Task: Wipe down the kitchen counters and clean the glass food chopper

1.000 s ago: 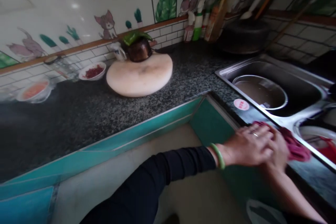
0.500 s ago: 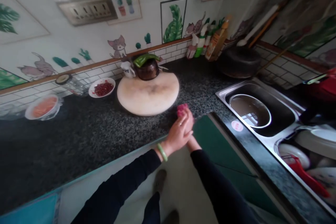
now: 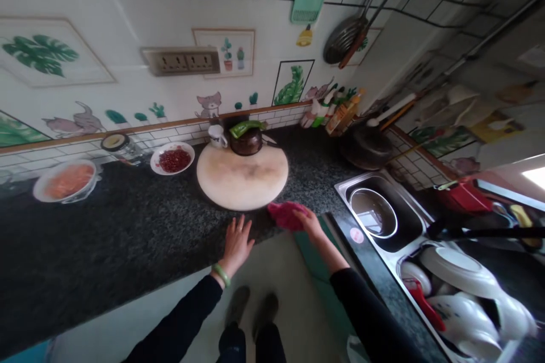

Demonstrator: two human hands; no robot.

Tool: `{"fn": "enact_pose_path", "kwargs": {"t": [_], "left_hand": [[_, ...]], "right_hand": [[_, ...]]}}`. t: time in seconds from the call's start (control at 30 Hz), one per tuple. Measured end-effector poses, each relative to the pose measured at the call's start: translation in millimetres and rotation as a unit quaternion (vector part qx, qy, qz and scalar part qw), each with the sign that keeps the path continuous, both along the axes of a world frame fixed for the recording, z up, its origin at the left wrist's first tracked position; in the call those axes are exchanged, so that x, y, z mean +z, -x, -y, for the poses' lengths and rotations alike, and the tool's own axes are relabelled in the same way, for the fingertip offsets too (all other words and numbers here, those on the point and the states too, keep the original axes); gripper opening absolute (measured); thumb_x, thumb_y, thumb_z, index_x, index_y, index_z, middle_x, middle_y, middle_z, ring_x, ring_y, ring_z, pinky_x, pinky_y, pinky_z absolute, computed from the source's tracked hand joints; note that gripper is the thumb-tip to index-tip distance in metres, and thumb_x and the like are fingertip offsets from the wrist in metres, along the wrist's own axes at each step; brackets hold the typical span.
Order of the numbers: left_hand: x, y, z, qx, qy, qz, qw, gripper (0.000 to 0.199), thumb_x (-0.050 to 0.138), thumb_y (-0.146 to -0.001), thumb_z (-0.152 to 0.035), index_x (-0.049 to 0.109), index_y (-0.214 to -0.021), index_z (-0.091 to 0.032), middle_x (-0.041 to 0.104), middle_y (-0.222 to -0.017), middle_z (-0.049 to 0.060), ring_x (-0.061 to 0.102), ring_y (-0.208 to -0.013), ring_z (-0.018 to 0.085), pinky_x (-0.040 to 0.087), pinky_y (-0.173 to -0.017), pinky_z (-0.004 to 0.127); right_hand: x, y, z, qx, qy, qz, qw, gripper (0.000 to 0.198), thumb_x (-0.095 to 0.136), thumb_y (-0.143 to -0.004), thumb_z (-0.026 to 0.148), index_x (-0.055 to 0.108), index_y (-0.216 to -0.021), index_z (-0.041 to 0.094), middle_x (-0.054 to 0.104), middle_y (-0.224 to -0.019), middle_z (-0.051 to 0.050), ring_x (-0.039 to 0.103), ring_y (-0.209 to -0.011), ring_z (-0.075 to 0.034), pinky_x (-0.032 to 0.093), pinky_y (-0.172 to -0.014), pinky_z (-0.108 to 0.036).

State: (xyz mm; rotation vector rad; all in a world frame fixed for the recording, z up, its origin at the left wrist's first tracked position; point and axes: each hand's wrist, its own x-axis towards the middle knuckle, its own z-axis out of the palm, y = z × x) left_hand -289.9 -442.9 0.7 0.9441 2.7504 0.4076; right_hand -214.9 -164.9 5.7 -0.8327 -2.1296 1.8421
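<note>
A crumpled pink cloth lies against the counter's front edge, just below the right side of the round cutting board. My right hand grips the cloth's right end. To the left, my left hand rests at the counter edge below the board, fingers spread, holding nothing; a ring and a green bangle are on it. At the back of the board stand a dark brown pot with a green pepper on top and a white mug.
Left of the board are a plate of dark red pieces, a glass jar and a bowl of orange-pink food. On the right, the sink holds a basin of murky water. Stacked dishes lie beyond it.
My hands, clasped together around the cloth before, have parted. The left has moved left to the counter edge; the right now holds the cloth spread out by the board. The view has shifted.
</note>
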Motion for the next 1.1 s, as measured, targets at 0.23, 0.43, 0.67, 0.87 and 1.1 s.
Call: {"fn": "enact_pose_path", "kwargs": {"t": [0.23,0.43,0.67,0.87,1.1], "left_hand": [[19.1,11,-80,-0.046,0.176,0.062,0.981,0.082,0.079,-0.080,-0.012,0.050,-0.154,-0.031,0.030,-0.171,0.016,0.030,-0.154,0.048,0.042,-0.114,0.068],[10.0,12,-83,-0.062,0.214,0.055,0.973,0.088,0.083,-0.076,-0.012,0.049,-0.155,-0.030,0.033,-0.169,0.020,0.033,-0.153,0.049,0.043,-0.115,0.063],[10.5,6,-78,-0.031,0.188,0.082,0.978,0.086,0.074,-0.081,-0.005,0.046,-0.156,-0.034,0.027,-0.172,0.014,0.026,-0.158,0.043,0.034,-0.122,0.062],[10.4,9,-72,-0.041,0.186,0.083,0.978,0.084,0.075,-0.081,-0.007,0.046,-0.156,-0.032,0.029,-0.172,0.014,0.027,-0.158,0.040,0.032,-0.124,0.057],[16.0,14,-79,-0.058,0.215,0.058,0.973,0.084,0.078,-0.081,-0.012,0.045,-0.157,-0.030,0.030,-0.171,0.016,0.029,-0.156,0.043,0.039,-0.120,0.057]], "right_hand": [[-35,31,-13,-0.108,-0.399,0.086,0.907,0.085,0.077,-0.078,0.056,0.055,-0.144,0.006,0.027,-0.166,-0.031,0.020,-0.156,-0.048,0.029,-0.119,-0.069],[-82,71,-51,-0.031,-0.415,-0.031,0.909,0.048,0.051,-0.090,0.016,0.068,-0.135,0.017,0.039,-0.164,-0.017,0.035,-0.152,-0.036,0.039,-0.118,-0.059],[-59,235,-205,0.127,-0.419,-0.039,0.898,0.052,0.055,-0.082,0.011,0.072,-0.131,0.015,0.050,-0.158,-0.014,0.037,-0.151,-0.036,0.036,-0.121,-0.057],[-64,165,-129,0.077,-0.430,-0.056,0.898,0.051,0.044,-0.097,0.018,0.061,-0.144,0.011,0.052,-0.156,-0.018,0.039,-0.150,-0.033,0.034,-0.124,-0.057],[-73,-20,-56,0.221,-0.393,-0.126,0.884,0.067,0.050,-0.086,0.010,0.055,-0.152,0.023,0.051,-0.160,-0.008,0.036,-0.154,-0.027,0.035,-0.125,-0.050]]}}
